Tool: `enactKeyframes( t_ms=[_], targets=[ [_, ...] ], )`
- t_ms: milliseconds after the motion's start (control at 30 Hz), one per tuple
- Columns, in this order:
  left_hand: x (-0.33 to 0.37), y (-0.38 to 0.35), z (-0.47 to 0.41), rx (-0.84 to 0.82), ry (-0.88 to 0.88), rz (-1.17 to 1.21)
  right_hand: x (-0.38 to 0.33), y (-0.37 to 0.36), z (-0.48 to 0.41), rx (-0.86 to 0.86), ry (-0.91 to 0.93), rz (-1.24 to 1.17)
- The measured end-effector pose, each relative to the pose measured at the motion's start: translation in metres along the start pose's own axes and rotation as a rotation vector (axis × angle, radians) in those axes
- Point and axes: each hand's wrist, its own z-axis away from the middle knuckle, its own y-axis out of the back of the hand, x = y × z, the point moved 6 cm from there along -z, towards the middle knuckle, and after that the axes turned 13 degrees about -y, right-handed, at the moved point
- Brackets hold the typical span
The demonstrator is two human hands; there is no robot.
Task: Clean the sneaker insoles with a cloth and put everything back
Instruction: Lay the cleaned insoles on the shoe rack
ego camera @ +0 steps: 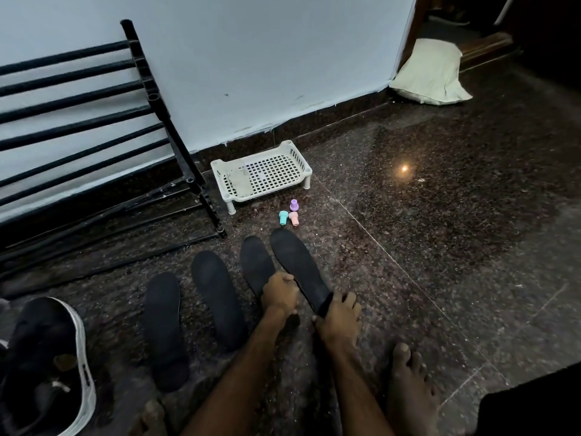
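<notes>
Four dark insoles lie side by side on the speckled floor. The rightmost insole is raised at its heel. My right hand grips that heel end. My left hand curls its fingers over the same insole's left edge, about halfway along. To its left lie the third insole, the second insole and the first insole. A black sneaker with a white sole sits at the bottom left. I see no cloth.
A white perforated basket stands by the wall, with three small pastel plastic caps in front of it. A black rack leans against the wall at left. A pale sack lies in the corner. My bare feet are at the bottom.
</notes>
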Motion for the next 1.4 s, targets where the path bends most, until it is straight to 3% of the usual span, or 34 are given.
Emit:
enactKeyframes(
  t_ms=[300,467,733,867,1067,1233,1400],
  targets=[
    [-0.006,-0.002,0.012,-0.007,0.085,0.139,0.014,0.007,0.018,-0.014,-0.049,-0.123],
    [0.001,-0.005,0.022,-0.11,0.192,0.387,0.011,0.013,0.04,0.012,-0.039,-0.244],
    [0.03,0.028,0.029,-0.068,0.071,0.56,-0.014,0.053,0.078,0.082,0.105,-0.298],
    [0.054,0.061,0.035,-0.053,-0.04,0.604,-0.03,0.076,0.098,0.113,0.289,-0.556],
    [0.113,0.145,0.062,0.018,-0.249,0.635,-0.065,0.12,0.139,-0.105,0.556,-0.947],
    [0.137,0.227,0.084,0.108,-0.33,0.654,-0.116,0.141,0.182,-0.264,0.755,-1.082],
    [0.13,0.283,0.096,0.192,-0.307,0.655,-0.155,0.119,0.208,-0.4,0.759,-1.146]
  ],
)
